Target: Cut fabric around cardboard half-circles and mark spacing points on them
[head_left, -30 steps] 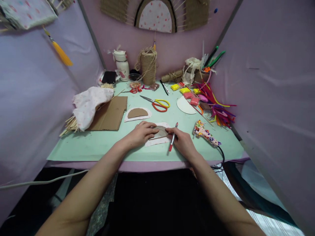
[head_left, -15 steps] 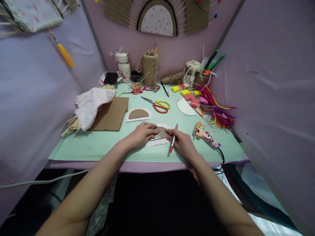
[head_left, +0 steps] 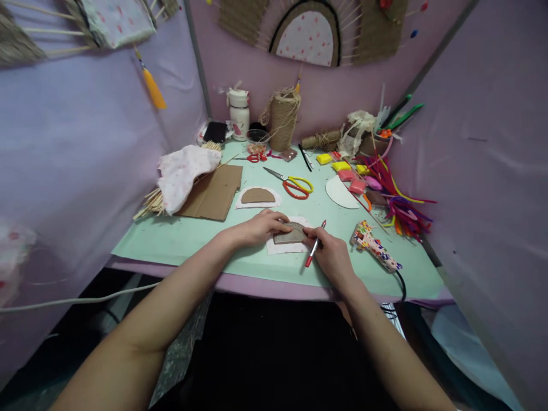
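A clear protractor (head_left: 289, 233) rests over a piece of white cloth (head_left: 285, 249) near the table's front edge. The fingers of my left hand (head_left: 263, 227) grip its left end, thumb and fingertips on its face. At its right end, the fingertips of my right hand (head_left: 331, 254) touch the curved side. That same hand also holds a red-capped pen (head_left: 315, 246), slanted between the fingers. Just behind lies a half-round piece of cardboard (head_left: 258, 196) on another white cloth piece (head_left: 240, 204). Scissors (head_left: 295, 186) with red and yellow handles lie open farther back.
A patterned glue gun (head_left: 377, 249) lies to the right, its cord over the edge. Cardboard (head_left: 214, 194), sticks (head_left: 148, 206) and spotted cloth (head_left: 184, 171) occupy the left. Pipe cleaners (head_left: 411, 211), a white half-circle (head_left: 340, 193), twine (head_left: 285, 123) and a bottle (head_left: 238, 114) stand or lie beyond.
My view has swung a little left, so everything appears farther right. Both hands stay at the protractor, which now shows its face more plainly. The pen remains in my right hand.
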A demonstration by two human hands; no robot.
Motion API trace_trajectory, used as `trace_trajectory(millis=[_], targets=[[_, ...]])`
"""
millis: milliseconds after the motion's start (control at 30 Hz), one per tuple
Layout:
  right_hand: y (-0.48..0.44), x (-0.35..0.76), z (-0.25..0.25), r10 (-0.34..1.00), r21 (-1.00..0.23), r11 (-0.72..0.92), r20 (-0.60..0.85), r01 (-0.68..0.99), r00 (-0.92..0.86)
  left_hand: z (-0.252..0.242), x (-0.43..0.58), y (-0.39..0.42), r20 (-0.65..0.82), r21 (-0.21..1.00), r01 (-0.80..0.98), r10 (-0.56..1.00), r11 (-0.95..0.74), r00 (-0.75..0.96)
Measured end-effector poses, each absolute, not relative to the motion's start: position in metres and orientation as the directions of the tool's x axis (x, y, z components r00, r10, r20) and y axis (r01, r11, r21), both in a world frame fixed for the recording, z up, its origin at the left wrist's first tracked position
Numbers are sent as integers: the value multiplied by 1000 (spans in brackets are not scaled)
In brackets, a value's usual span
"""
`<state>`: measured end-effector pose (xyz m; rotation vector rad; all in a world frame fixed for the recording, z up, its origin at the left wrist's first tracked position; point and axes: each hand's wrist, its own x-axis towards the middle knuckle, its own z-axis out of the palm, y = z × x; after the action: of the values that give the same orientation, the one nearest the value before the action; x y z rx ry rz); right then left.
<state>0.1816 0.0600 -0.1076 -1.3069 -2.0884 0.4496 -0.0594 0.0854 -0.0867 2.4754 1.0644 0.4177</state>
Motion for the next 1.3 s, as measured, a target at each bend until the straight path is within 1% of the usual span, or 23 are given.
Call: trace_trajectory(millis=[133,367,467,567,633,733,833,900,967,1033,1067,1100,1167,1300], targets=[[59,182,-107,886,-583,462,342,668,-315,-86,-61,89,128,490,585,718,-646,684],[59,181,-107,877,-595,478,358,647,-319,-80,-54,81,124,438,642,750,-629,650],[59,181,-108,880,-593,473,360,652,-310,-74,-48,74,159,343,696,770,-630,618],[60,181,-109,887,-593,459,347,661,-304,-70,-42,72,169,221,672,706,-707,687],[60,181,-109,890,-599,453,339,660,-304,-70,-39,73,171,162,632,653,-758,738],[59,180,-108,896,-616,442,332,652,-294,-72,-34,75,171,106,605,613,-789,771],[59,179,-108,912,-652,409,311,639,-267,-76,-32,74,161,85,610,615,-788,772],[61,180,-108,925,-722,380,290,579,-245,-79,-31,72,161,81,621,625,-780,764],[62,183,-107,942,-842,334,285,423,-175,-80,-31,72,154,79,630,633,-773,758],[63,185,-105,956,-930,291,290,222,-41,-80,-31,72,136,81,634,639,-769,757],[63,187,-104,956,-948,284,291,146,32,-80,-31,72,128,85,637,643,-766,755],[62,188,-103,952,-953,285,294,104,88,-80,-32,72,123,91,639,645,-764,754],[61,188,-103,943,-947,294,309,128,122,-80,-32,73,124,105,642,650,-760,749],[59,186,-104,929,-876,314,363,367,70,-81,-33,73,160,128,638,650,-760,743]])
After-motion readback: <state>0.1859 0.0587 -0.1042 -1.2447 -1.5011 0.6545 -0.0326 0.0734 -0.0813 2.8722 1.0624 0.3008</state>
